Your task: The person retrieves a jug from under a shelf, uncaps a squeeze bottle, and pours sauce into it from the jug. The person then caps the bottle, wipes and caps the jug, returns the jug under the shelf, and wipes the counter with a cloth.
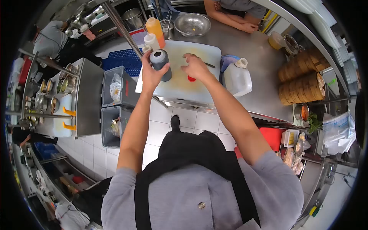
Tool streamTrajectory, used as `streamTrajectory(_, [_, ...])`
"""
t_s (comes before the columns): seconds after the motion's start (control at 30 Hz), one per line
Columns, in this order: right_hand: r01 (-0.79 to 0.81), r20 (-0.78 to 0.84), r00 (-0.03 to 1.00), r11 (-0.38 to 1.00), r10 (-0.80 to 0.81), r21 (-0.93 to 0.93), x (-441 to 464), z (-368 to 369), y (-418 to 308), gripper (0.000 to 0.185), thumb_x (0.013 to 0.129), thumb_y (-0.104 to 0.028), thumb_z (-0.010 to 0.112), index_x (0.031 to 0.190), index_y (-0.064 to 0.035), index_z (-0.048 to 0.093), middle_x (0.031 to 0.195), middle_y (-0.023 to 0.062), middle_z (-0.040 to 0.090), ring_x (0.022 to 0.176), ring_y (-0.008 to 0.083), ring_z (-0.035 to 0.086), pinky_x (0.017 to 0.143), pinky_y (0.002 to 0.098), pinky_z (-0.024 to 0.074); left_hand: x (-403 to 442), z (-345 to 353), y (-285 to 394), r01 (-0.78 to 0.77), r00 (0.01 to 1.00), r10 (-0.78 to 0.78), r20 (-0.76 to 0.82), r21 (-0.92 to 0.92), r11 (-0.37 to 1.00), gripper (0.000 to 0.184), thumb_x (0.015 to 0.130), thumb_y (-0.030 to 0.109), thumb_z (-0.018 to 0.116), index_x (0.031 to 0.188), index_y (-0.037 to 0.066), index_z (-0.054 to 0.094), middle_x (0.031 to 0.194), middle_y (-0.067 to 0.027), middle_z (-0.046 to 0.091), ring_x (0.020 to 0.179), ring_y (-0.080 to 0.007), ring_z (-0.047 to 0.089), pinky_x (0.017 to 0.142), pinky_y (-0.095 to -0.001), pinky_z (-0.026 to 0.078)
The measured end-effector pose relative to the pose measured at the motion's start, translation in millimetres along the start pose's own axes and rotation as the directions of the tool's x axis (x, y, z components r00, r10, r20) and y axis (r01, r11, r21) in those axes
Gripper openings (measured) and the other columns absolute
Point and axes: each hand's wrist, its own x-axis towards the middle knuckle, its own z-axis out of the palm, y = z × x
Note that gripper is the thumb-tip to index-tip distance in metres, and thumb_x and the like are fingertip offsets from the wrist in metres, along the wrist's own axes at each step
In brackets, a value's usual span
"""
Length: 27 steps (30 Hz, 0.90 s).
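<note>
My left hand (152, 78) is wrapped round a dark squeeze bottle (164, 69) that stands near the left edge of a white cutting board (176, 87). The bottle's top shows a dark round opening. My right hand (196, 67) hovers over the middle of the board, thumb and fingers apart, with nothing visible in it. Just below it lies a small red cap (191, 78). A knife (209, 65) rests on the board behind my right wrist, partly hidden. Right of the board is a white plastic jug (237, 80) with a cream-coloured cap.
Beyond my left hand are a white squeeze bottle (151, 41) and an orange one (154, 28). A metal bowl (192, 25) sits at the back, near a person's folded arms (237, 23). Bamboo steamers (301, 92) are stacked right. Grey bins (111, 126) stand left below the counter.
</note>
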Motion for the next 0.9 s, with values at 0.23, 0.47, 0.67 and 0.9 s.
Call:
streamTrajectory(0.23, [-0.093,0.135,0.979,0.928,0.15,-0.361,57.0,70.1,4.8,0.061,0.083,-0.024,0.079,0.131,0.0049,0.055,0.148,0.0312,0.046,0.121,0.0397,0.063,0.102,0.0459,0.0531,13.8,-4.1,-4.5,0.063,0.989,-0.054,0.135,-0.07,0.996,0.085,0.073,0.025,0.091,0.139,0.003,0.044,0.123,-0.0184,0.066,0.111,-0.03,0.068,0.098,-0.0394,0.052])
streamTrajectory(0.47, [0.002,-0.093,0.996,0.996,0.007,0.093,55.6,24.8,6.6,0.058,0.084,-0.018,0.077,0.135,-0.0034,0.056,0.128,0.0195,0.065,0.103,0.0378,0.07,0.089,0.0448,0.0567,22.4,-10.2,-3.7,0.088,0.976,-0.068,0.209,-0.088,0.992,0.08,0.072,0.025,0.092,0.133,0.004,0.046,0.119,-0.0187,0.068,0.113,-0.0317,0.068,0.097,-0.0409,0.053])
streamTrajectory(0.67, [0.341,0.203,0.928,0.931,-0.311,-0.132,18.5,-72.8,-119.1,0.059,0.085,-0.006,0.074,0.14,-0.0067,0.053,0.116,0.0132,0.069,0.093,0.0307,0.07,0.081,0.0416,0.0567,18.4,-11.0,-7.1,0.147,0.963,-0.109,0.247,-0.139,0.979,0.079,0.072,0.025,0.092,0.132,0.003,0.045,0.118,-0.0192,0.068,0.111,-0.0323,0.068,0.094,-0.0415,0.054])
streamTrajectory(0.9, [0.526,0.385,0.836,0.771,-0.391,-0.359,36.1,-53.8,-143.6,0.049,0.085,-0.005,0.073,0.13,-0.0095,0.057,0.115,0.0154,0.066,0.105,0.0379,0.066,0.086,0.0502,0.053,19.0,-9.4,-10.8,0.175,0.96,-0.133,0.245,-0.16,0.971,0.081,0.07,0.028,0.092,0.131,0.002,0.045,0.119,-0.0203,0.066,0.108,-0.0317,0.068,0.092,-0.0407,0.054])
